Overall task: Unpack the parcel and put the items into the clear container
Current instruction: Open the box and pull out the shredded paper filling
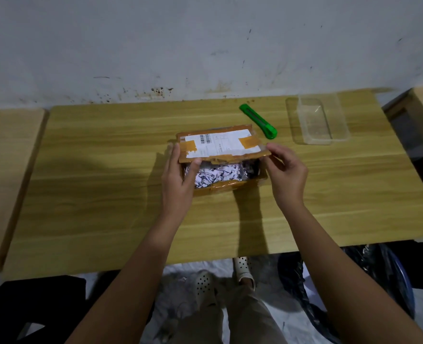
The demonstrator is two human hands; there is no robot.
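The left hand (178,175) and right hand (287,170) are each pinching one end of the parcel flap (220,145). Lifting both ends evenly is probably keeping the shredded paper (220,173), just beneath the fingertips, from spilling.

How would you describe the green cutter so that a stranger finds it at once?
Look at the far right part of the wooden table. Between the open parcel and the clear container lies the cutter, slanted. It is the only bright green thing there.

Green box cutter (258,121) (on wooden table (101,175))
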